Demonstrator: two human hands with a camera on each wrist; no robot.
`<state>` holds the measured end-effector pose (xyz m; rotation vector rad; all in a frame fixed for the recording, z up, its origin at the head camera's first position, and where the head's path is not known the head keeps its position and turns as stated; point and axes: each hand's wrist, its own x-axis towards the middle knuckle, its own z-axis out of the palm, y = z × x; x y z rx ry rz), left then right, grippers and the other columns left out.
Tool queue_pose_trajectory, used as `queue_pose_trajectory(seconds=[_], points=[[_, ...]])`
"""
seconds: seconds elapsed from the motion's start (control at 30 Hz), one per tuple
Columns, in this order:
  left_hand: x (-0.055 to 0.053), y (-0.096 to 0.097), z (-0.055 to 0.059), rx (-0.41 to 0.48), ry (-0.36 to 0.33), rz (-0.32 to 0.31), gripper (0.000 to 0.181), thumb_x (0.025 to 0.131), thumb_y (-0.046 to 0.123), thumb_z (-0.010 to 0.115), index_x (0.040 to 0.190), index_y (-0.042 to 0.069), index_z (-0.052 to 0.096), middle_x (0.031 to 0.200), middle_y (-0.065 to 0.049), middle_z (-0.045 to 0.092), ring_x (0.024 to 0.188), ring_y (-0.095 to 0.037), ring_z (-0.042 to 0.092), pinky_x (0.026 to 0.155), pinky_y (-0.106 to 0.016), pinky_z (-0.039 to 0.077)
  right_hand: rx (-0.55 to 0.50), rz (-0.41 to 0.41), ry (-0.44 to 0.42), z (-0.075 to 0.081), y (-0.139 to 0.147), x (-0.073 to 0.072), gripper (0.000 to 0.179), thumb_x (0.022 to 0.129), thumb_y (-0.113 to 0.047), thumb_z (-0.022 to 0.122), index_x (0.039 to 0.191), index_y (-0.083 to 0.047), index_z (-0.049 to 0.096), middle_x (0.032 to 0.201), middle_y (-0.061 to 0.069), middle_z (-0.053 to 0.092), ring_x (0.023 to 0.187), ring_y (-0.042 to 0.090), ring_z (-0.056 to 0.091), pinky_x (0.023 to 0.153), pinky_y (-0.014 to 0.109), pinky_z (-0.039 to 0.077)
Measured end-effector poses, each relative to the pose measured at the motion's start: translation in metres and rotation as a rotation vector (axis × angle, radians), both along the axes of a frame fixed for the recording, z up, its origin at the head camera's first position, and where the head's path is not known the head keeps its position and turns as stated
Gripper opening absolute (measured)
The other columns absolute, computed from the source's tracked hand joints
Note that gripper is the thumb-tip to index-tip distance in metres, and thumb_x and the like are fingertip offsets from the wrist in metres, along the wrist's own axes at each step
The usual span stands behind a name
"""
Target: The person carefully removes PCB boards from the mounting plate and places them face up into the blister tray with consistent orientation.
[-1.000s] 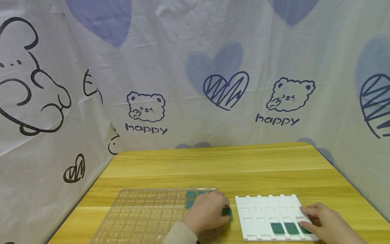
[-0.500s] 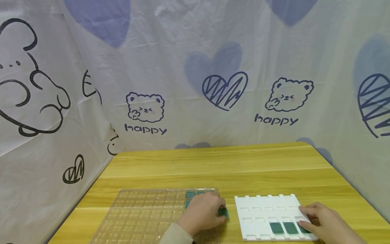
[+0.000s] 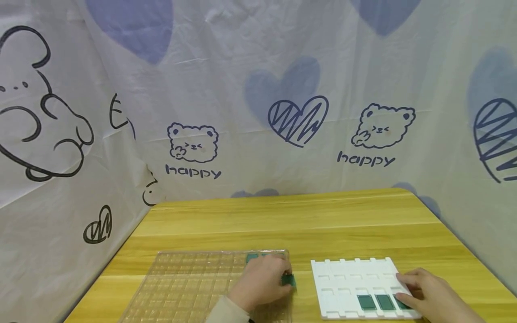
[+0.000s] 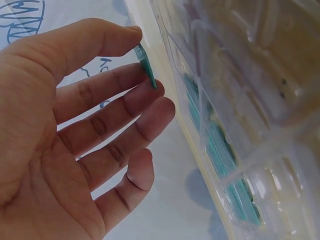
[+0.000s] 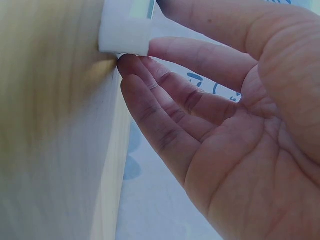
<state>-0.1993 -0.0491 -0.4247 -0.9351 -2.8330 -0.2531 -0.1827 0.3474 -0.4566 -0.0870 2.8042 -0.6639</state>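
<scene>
My left hand pinches a thin green square chip between thumb and fingertips, over the right part of a clear plastic tray. In the left wrist view the chip is seen nearly edge-on, apart from the tray's wall. Green chips sit in the clear tray's far right pockets, partly hidden by the hand. My right hand grips the right edge of a white slotted tray, thumb on top. Green chips lie in its near row; the rightmost is partly under the thumb.
Both trays lie on a yellow wood-grain table, with a narrow strip of tabletop between them. Bare tabletop stretches behind the trays. A white printed cloth hangs at the back and sides.
My left hand has moved left with the pinched chip, away from the white tray and further over the clear tray. The right hand and white tray stay put.
</scene>
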Motion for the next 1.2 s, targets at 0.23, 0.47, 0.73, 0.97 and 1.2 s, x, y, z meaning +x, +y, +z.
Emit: queue_pose_trajectory(seconds=[0.23, 0.47, 0.73, 0.97, 1.2], points=[[-0.001, -0.005, -0.001, 0.014, 0.003, 0.006, 0.011, 0.083, 0.020, 0.087, 0.083, 0.021, 0.076, 0.083, 0.013, 0.064, 0.066, 0.001, 0.044, 0.054, -0.015, 0.040, -0.005, 0.003, 0.006, 0.000, -0.001, 0.002, 0.069, 0.095, -0.034, 0.081, 0.140, 0.015, 0.061, 0.121, 0.019, 0.067, 0.099, 0.024, 0.068, 0.087, 0.048, 0.062], [-0.002, -0.008, -0.002, 0.007, -0.001, 0.031, 0.019, 0.081, 0.021, 0.089, 0.076, 0.024, 0.071, 0.077, 0.015, 0.060, 0.064, 0.001, 0.043, 0.053, -0.018, 0.038, -0.004, -0.006, 0.000, 0.001, -0.003, 0.002, 0.069, 0.094, -0.034, 0.082, 0.141, 0.014, 0.061, 0.122, 0.020, 0.067, 0.100, 0.025, 0.068, 0.089, 0.049, 0.062], [-0.003, -0.011, -0.002, 0.007, -0.067, 0.040, 0.016, 0.081, 0.021, 0.089, 0.077, 0.022, 0.073, 0.076, 0.013, 0.058, 0.066, 0.000, 0.044, 0.052, -0.019, 0.040, -0.006, 0.000, 0.001, 0.000, -0.002, 0.002, 0.068, 0.095, -0.031, 0.081, 0.140, 0.015, 0.060, 0.121, 0.019, 0.067, 0.099, 0.025, 0.068, 0.087, 0.048, 0.062], [-0.001, -0.013, -0.002, -0.004, -0.078, 0.053, 0.013, 0.080, 0.021, 0.091, 0.087, 0.020, 0.080, 0.080, 0.012, 0.066, 0.068, 0.001, 0.047, 0.054, -0.018, 0.042, -0.001, -0.013, -0.007, -0.001, -0.002, 0.001, 0.071, 0.094, -0.035, 0.082, 0.141, 0.014, 0.060, 0.121, 0.019, 0.067, 0.099, 0.024, 0.068, 0.088, 0.049, 0.062], [-0.001, -0.013, -0.001, 0.005, -0.099, 0.061, 0.014, 0.079, 0.019, 0.091, 0.090, 0.019, 0.083, 0.084, 0.010, 0.072, 0.068, 0.002, 0.049, 0.055, -0.017, 0.043, -0.006, 0.000, 0.002, -0.002, 0.000, 0.000, 0.071, 0.095, -0.036, 0.081, 0.141, 0.015, 0.060, 0.121, 0.019, 0.067, 0.098, 0.024, 0.069, 0.086, 0.047, 0.062]])
